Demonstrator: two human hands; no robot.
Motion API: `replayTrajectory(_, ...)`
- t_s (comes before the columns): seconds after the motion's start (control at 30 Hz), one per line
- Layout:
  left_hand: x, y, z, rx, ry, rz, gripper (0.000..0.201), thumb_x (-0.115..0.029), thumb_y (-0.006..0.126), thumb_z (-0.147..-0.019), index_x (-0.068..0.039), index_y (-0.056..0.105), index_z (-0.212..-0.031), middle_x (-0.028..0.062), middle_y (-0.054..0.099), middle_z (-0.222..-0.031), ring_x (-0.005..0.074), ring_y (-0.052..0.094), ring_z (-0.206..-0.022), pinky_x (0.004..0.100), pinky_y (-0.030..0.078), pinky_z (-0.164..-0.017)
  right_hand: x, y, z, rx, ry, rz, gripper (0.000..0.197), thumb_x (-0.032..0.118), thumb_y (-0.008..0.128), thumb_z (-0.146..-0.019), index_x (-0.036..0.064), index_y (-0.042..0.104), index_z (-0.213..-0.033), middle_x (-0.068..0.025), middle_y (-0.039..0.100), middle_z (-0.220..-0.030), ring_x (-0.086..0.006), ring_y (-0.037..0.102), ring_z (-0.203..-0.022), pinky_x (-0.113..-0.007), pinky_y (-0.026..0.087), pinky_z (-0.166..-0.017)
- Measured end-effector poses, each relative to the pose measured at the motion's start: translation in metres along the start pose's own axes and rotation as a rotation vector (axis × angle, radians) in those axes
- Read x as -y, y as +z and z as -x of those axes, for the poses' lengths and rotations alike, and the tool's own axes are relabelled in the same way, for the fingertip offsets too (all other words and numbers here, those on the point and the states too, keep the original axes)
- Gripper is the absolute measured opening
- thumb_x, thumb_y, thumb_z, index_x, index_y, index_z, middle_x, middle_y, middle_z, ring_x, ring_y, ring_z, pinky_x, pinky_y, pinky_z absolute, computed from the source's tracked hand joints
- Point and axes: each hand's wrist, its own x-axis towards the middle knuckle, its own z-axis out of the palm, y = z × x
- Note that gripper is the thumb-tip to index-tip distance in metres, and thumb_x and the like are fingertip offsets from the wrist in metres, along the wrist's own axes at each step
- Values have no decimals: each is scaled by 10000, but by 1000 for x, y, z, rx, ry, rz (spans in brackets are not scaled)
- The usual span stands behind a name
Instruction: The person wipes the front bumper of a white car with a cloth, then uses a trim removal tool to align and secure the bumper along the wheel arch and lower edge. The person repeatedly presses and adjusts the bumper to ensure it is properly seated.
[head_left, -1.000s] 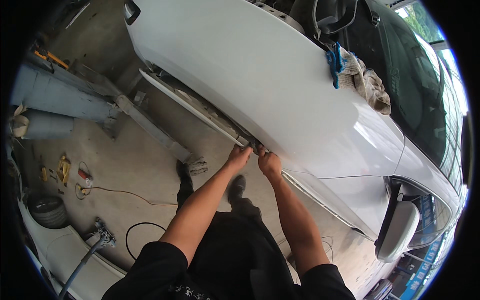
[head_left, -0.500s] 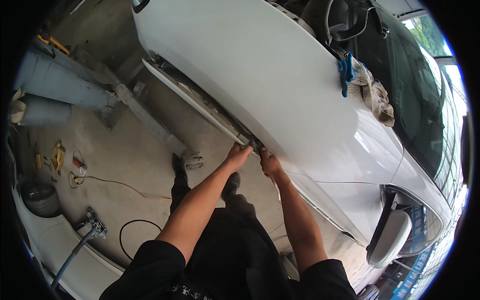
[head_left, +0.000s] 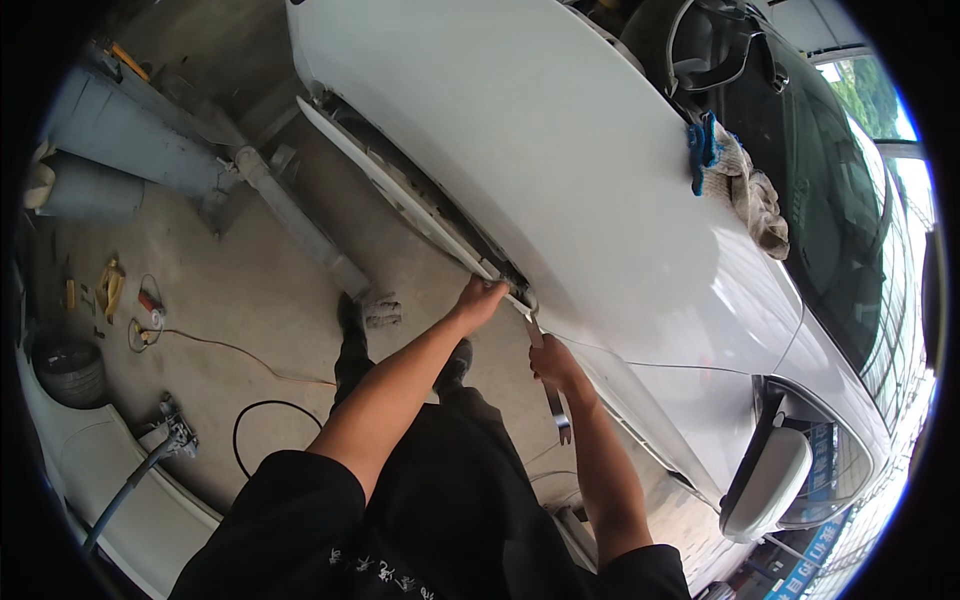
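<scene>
A white car (head_left: 560, 170) fills the right and upper middle of the head view, and a long white strip (head_left: 385, 195) stands off from its lower edge with a dark gap between. My left hand (head_left: 484, 300) is closed on the strip's near end, thumb on top at the gap. Just to its right, my right hand (head_left: 553, 363) wraps round a flat metal pry tool (head_left: 555, 405) with a forked lower end. The tool's upper end is at the gap beside my left fingers; whether its tip is inside I cannot tell.
Knitted work gloves (head_left: 745, 185) lie by the windscreen, and a side mirror (head_left: 775, 480) juts out lower right. Left stand a grey lift post (head_left: 130, 130) and its arm (head_left: 300, 220). Hand tools (head_left: 110, 285), a tire (head_left: 70, 370), a cable (head_left: 240, 350) and a black hose (head_left: 240, 430) lie on the floor.
My right hand has drawn back from the gap toward me, and the pry tool in it now shows clearly. My left hand stays at the strip. The whole view has shifted slightly.
</scene>
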Motion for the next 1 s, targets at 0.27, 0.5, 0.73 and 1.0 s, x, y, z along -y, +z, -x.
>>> replayTrajectory(0.27,13,-1,-9,5,270,25,193,-208,539,-769,-56,499,-881,-2,506,-665,104,465,-562,283,397,-510,-30,8,70,-173,-128,127,229,187,423,-891,-9,540,-869,-135,556,-591,-296,575,-518,-408,457,-476)
replayTrajectory(0.5,27,6,-12,-130,330,35,449,-247,564,-728,28,496,-1076,156,616,-947,268,588,-915,348,454,-796,-3,-7,39,-323,-483,714,196,140,395,-868,20,530,-791,-215,590,-716,-430,554,-666,-498,453,-586)
replayTrajectory(0.73,16,5,2,-180,314,-34,382,-343,567,-749,-21,606,-951,191,643,-835,332,620,-838,385,477,-726,25,-7,41,-203,-410,771,251,158,376,-852,0,536,-742,-240,581,-787,-440,534,-745,-490,431,-654)
replayTrajectory(1.0,8,1,2,-95,242,-42,354,-344,548,-745,-5,634,-795,187,638,-723,336,628,-763,385,475,-701,43,-13,35,-238,-391,860,241,160,391,-835,-2,545,-744,-236,578,-773,-453,528,-752,-502,430,-669)
